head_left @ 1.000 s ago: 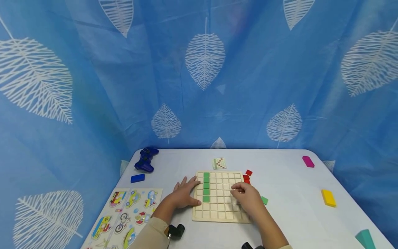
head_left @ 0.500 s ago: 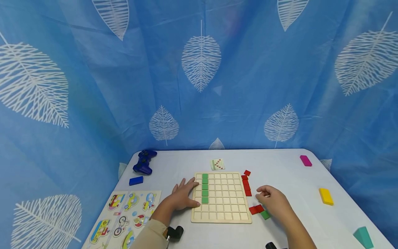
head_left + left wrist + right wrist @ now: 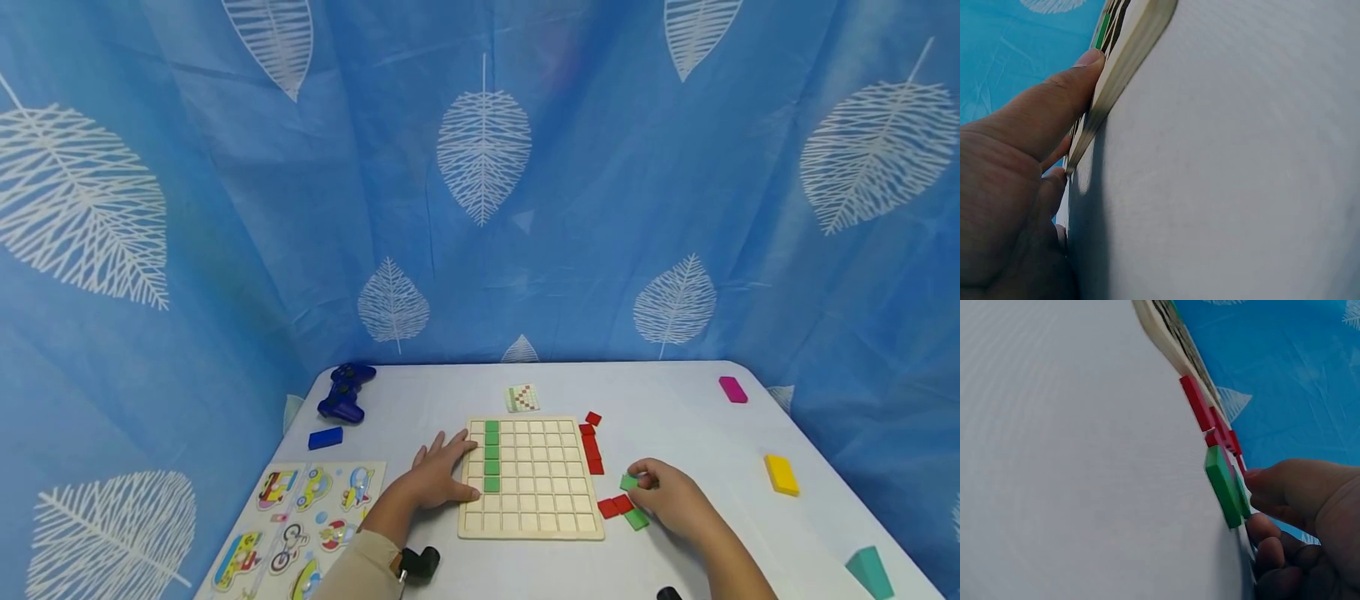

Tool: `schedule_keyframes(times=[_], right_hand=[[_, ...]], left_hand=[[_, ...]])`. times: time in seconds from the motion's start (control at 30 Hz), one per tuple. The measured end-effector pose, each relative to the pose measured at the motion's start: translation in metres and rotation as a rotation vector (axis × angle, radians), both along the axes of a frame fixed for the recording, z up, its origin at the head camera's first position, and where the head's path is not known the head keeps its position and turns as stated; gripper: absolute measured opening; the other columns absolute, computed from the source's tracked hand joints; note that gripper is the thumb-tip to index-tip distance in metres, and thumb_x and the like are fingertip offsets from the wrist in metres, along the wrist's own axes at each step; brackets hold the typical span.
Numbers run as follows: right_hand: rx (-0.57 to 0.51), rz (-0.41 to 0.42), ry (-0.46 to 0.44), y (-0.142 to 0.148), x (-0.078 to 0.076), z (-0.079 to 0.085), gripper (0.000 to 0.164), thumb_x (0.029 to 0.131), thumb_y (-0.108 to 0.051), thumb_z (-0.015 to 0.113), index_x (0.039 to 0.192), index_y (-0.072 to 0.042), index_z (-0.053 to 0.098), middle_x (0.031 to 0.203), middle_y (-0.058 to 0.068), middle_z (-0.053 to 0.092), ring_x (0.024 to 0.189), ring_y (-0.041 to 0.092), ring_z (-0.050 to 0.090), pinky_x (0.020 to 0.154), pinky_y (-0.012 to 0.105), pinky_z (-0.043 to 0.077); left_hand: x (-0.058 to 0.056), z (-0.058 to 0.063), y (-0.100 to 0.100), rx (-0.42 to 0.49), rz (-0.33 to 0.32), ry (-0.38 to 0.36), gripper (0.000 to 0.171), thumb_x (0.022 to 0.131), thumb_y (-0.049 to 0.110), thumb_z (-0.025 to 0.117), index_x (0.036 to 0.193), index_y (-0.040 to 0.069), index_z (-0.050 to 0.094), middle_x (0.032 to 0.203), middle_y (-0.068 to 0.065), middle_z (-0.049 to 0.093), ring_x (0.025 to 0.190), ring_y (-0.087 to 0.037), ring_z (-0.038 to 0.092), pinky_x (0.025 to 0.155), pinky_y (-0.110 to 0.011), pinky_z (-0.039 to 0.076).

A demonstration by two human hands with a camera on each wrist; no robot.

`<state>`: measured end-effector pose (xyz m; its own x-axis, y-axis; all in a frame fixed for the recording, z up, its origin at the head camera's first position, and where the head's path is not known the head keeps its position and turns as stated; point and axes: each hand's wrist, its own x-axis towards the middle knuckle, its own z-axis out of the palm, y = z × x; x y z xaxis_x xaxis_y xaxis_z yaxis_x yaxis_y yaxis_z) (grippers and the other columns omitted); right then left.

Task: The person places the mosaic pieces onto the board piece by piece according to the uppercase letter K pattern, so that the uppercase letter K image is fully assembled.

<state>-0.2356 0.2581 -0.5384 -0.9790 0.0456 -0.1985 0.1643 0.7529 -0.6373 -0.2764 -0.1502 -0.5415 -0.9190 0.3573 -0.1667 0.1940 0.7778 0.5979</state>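
My left hand (image 3: 438,477) rests at the left edge of a wooden grid board (image 3: 540,523), fingers spread and thumb on its rim. The left wrist view shows the thumb (image 3: 1054,103) along the board's edge. A column of several green tiles (image 3: 492,455) sits in the board's second column. To the board's right, my right hand (image 3: 671,496) pinches a green tile (image 3: 628,482) between thumb and fingertips. Below that lies another green tile (image 3: 637,519), beside red tiles (image 3: 623,503). In the right wrist view, a green tile (image 3: 1222,487) stands out close to the fingertips.
More red tiles (image 3: 591,450) lie along the board's right edge. A small pattern card (image 3: 522,397) lies behind the board. On the left are a picture puzzle (image 3: 300,533), a blue block (image 3: 326,438) and a game controller (image 3: 347,392). Yellow (image 3: 782,475), magenta and teal blocks lie right.
My right hand has moved from over the board to the right, then down to the green tile beside the red ones. My left hand has stayed at the board's edge.
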Motion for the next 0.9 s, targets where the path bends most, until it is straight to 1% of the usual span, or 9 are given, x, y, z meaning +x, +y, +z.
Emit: schedule_keyframes(times=[0.1,0.2,0.47,0.67,0.9], right_hand=[[0.002,-0.017,-0.001,-0.0013,-0.0026,-0.0012,0.034,0.090,-0.019,0.079,0.122,-0.009,0.069,0.097,0.004,0.063,0.092,0.022,0.057,0.079,0.039,0.050],[0.006,-0.023,-0.003,-0.0030,-0.0039,-0.0017,0.033,0.090,-0.018,0.078,0.120,-0.008,0.069,0.095,0.004,0.062,0.090,0.022,0.056,0.077,0.037,0.048],[0.015,-0.025,0.007,-0.0057,-0.0042,-0.0027,0.028,0.088,-0.015,0.079,0.113,-0.009,0.069,0.090,0.004,0.059,0.087,0.022,0.055,0.072,0.035,0.045],[0.019,-0.026,0.014,-0.0059,-0.0060,-0.0013,0.023,0.089,-0.015,0.078,0.109,-0.009,0.068,0.091,0.004,0.060,0.088,0.022,0.055,0.073,0.035,0.047],[0.020,-0.044,0.018,-0.0050,-0.0048,-0.0023,0.022,0.088,-0.016,0.079,0.107,-0.009,0.070,0.091,0.004,0.061,0.089,0.022,0.056,0.075,0.036,0.048]], left_hand=[[0.0003,-0.0008,0.0000,-0.005,0.011,-0.007,0.090,0.082,0.048,0.087,0.158,0.026,0.046,0.175,0.000,0.023,0.163,-0.040,0.004,0.128,-0.066,0.004],[-0.0004,-0.0016,-0.0007,-0.002,0.012,-0.005,0.089,0.081,0.048,0.088,0.157,0.025,0.047,0.175,-0.001,0.024,0.163,-0.041,0.004,0.128,-0.067,0.004],[-0.0019,-0.0042,-0.0037,-0.004,-0.012,0.006,0.089,0.083,0.048,0.087,0.158,0.025,0.046,0.175,-0.002,0.024,0.163,-0.042,0.004,0.127,-0.067,0.004],[-0.0027,-0.0017,-0.0029,0.003,-0.001,0.013,0.089,0.082,0.047,0.088,0.158,0.025,0.046,0.175,-0.002,0.024,0.163,-0.041,0.004,0.128,-0.067,0.004],[-0.0029,-0.0026,-0.0017,-0.003,-0.012,0.008,0.090,0.082,0.048,0.088,0.158,0.023,0.046,0.175,-0.003,0.024,0.163,-0.042,0.004,0.127,-0.067,0.004]])
